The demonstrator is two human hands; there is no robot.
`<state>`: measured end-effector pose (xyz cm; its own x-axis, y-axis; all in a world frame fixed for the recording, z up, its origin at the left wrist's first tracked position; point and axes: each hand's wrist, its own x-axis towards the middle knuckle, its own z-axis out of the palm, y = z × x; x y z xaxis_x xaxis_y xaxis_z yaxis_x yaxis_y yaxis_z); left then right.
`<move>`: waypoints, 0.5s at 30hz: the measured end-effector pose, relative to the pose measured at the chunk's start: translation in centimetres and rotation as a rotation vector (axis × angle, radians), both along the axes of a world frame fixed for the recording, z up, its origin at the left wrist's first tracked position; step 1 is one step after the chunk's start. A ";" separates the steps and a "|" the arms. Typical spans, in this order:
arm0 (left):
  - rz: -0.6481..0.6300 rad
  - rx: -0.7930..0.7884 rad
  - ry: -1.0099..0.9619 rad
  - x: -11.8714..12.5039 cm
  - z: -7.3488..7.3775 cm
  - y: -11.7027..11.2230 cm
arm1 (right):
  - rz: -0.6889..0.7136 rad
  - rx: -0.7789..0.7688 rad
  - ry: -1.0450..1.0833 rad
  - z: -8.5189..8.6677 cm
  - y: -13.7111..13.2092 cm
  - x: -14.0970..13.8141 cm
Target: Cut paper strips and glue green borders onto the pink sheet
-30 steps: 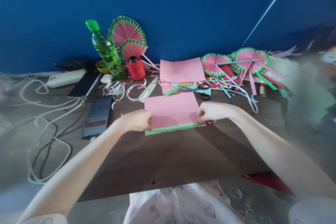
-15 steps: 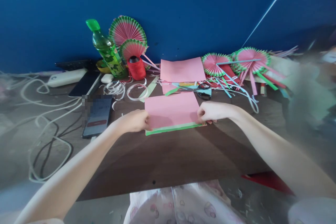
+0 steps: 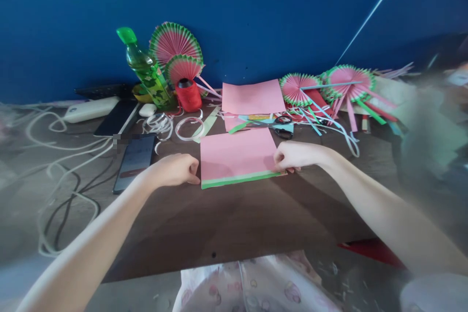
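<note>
A pink sheet point(image 3: 237, 153) is lying flat on the dark table point(image 3: 234, 226), in the middle of the scene, with a green strip point(image 3: 241, 181) running along its near edge. The right near corner of the sheet is being pinched by the right hand point(image 3: 287, 157), whose fingers are curling narrowly around the edge. The left hand point(image 3: 179, 169) is being held just beside the left near corner, its fingers curling inward and its fingertips being pointed down toward the table; whether the edge is being touched by them cannot be told.

Beyond the far edge, black-handled scissors point(image 3: 283, 134) are lying near the far right corner, and a second pink sheet point(image 3: 253, 97) is being seen farther back, near the blue wall point(image 3: 256, 19). On the far left, a green bottle point(image 3: 149, 78) is standing tilted beside a red spool point(image 3: 190, 96), and a large pleated fan point(image 3: 173, 41) is resting upright behind them. A dark phone point(image 3: 136, 162) is lying to the left of the left hand. On the far right, two smaller pleated fans point(image 3: 300, 88) are lying side by side, with coloured strips trailing toward the near side.
</note>
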<state>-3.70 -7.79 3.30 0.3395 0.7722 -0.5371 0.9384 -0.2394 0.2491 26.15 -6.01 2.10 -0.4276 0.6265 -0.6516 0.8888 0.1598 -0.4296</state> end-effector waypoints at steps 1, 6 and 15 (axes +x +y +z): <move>-0.012 0.027 -0.053 0.3 0.1 -0.2 | 0.002 0.002 -0.004 0.0 0.0 0.0; -0.065 0.365 -0.255 2.0 0.8 -1.8 | 0.006 -0.006 0.004 -0.2 0.1 0.1; -0.031 0.788 -0.388 1.4 -0.3 -4.8 | 0.006 -0.012 0.050 -0.3 0.2 0.4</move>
<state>-2.29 -12.59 3.03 0.4146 0.8569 0.3064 0.8120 -0.5004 0.3005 26.55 -5.84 1.80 -0.4635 0.6161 -0.6369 0.8651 0.1592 -0.4756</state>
